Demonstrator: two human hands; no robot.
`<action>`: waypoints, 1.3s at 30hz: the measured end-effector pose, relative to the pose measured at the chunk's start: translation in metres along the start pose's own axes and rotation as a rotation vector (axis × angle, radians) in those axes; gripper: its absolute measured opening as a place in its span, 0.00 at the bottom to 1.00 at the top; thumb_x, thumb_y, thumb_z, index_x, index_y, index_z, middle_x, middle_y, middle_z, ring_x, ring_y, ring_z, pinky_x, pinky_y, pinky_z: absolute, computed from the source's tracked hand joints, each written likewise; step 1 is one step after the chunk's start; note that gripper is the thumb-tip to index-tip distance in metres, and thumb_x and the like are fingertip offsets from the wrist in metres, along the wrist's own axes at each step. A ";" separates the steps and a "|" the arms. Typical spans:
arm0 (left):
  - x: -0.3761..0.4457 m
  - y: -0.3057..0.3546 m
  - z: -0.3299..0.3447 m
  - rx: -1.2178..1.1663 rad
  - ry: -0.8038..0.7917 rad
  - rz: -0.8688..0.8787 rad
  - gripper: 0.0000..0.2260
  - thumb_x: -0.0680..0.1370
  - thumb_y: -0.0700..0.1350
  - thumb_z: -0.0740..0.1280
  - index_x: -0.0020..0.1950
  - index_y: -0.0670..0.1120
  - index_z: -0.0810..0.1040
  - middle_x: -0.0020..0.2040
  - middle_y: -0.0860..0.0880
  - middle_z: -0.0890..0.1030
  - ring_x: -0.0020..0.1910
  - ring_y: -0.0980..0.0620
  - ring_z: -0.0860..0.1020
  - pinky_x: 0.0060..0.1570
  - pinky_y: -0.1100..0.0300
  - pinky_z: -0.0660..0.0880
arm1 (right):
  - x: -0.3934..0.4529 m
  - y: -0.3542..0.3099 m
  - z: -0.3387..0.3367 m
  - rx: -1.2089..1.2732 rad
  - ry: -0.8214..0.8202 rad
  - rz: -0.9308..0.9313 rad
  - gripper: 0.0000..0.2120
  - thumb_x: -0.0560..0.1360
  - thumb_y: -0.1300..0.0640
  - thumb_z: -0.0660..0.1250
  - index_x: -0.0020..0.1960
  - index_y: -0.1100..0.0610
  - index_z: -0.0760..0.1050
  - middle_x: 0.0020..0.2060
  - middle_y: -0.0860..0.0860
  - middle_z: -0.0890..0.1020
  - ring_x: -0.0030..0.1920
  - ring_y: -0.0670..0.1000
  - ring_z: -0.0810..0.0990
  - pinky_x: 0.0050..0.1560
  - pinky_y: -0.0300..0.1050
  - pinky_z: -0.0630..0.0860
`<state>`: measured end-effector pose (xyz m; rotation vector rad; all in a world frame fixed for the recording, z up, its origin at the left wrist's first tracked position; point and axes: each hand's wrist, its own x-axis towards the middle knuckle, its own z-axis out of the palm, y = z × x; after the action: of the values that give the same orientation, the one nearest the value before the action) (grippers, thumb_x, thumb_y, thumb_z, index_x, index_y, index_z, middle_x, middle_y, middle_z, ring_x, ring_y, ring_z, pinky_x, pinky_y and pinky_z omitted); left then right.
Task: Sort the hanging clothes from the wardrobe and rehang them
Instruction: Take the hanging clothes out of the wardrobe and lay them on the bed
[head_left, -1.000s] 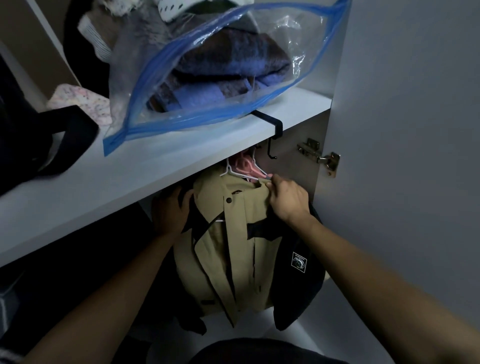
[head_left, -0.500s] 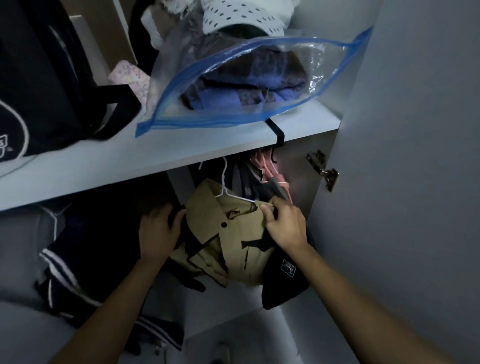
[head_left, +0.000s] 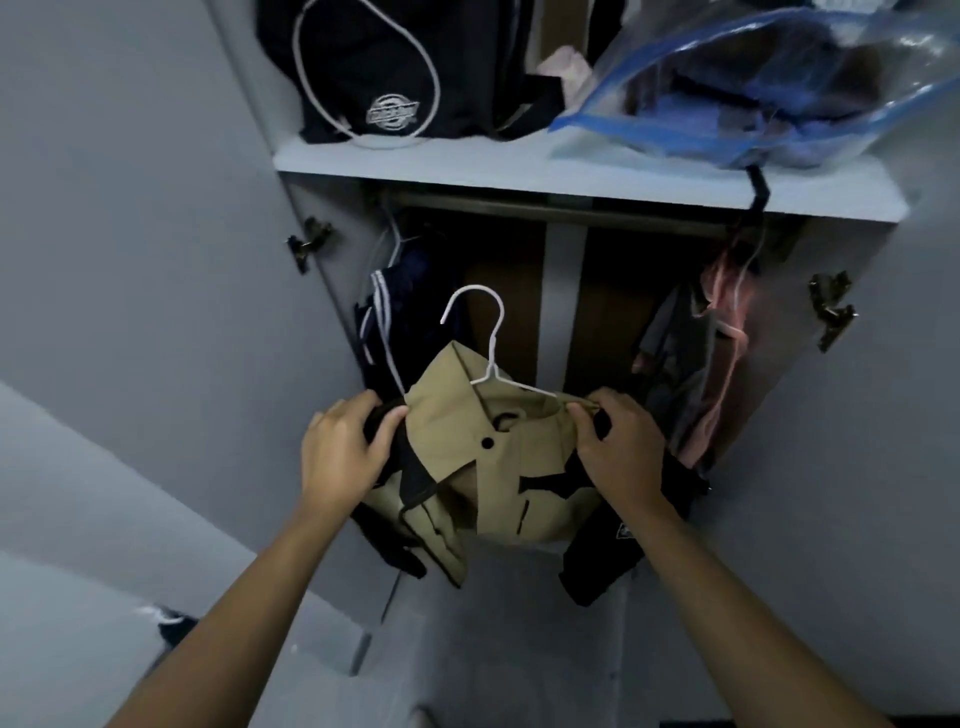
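Closest to the camera, two bare forearms reach up and forward toward the open wardrobe. Left hand (head_left: 343, 452) grips the left shoulder of a tan jacket (head_left: 498, 467), fingers curled round the dark fabric at that edge. Right hand (head_left: 618, 452) pinches the jacket's right shoulder where the hanger arm ends, thumb and fingers closed on cloth; whether they also hold the wire I cannot tell. So each grip is narrow and holding the jacket. The jacket has black panels and a dark button, and it sags bunched between the two hands, in front of the wardrobe opening and below the rail. A white wire hanger (head_left: 491, 353) sits in its collar, hook standing free in the air, apart from the rail.

Behind it, on the left, a dark garment with white stripes (head_left: 382, 317) hangs inside the wardrobe. On the right hang pink clothes (head_left: 724, 332) beside a grey piece. A rail (head_left: 561, 208) runs across under the white shelf (head_left: 467, 171). Farthest up, on the shelf, stand a black bag (head_left: 379, 67) with a round logo and a clear storage bag with blue edging (head_left: 769, 88), stuffed with folded dark fabric.
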<state>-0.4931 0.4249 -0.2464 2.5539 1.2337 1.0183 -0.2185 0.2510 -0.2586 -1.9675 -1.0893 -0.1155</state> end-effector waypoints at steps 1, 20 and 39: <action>-0.013 -0.006 -0.016 0.020 0.008 -0.031 0.18 0.83 0.62 0.62 0.43 0.49 0.74 0.33 0.54 0.74 0.33 0.49 0.74 0.33 0.56 0.66 | -0.006 -0.011 0.004 0.012 -0.012 -0.016 0.10 0.81 0.48 0.68 0.43 0.50 0.75 0.38 0.44 0.75 0.38 0.48 0.75 0.38 0.46 0.70; -0.345 -0.070 -0.246 0.432 0.167 -0.711 0.21 0.80 0.62 0.63 0.37 0.48 0.68 0.30 0.51 0.75 0.34 0.42 0.78 0.29 0.53 0.69 | -0.188 -0.206 0.119 0.403 -0.514 -0.476 0.11 0.76 0.48 0.73 0.40 0.53 0.80 0.35 0.45 0.82 0.36 0.50 0.81 0.38 0.50 0.78; -0.588 0.100 -0.347 0.862 0.596 -1.415 0.22 0.79 0.63 0.62 0.37 0.46 0.70 0.30 0.48 0.77 0.33 0.41 0.79 0.28 0.51 0.68 | -0.395 -0.405 0.128 0.857 -0.966 -1.128 0.10 0.75 0.49 0.73 0.39 0.53 0.80 0.32 0.43 0.79 0.34 0.49 0.77 0.36 0.40 0.65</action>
<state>-0.9019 -0.1306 -0.2471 0.7870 3.2964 0.8584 -0.7946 0.1871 -0.2571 -0.4002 -2.2545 0.6581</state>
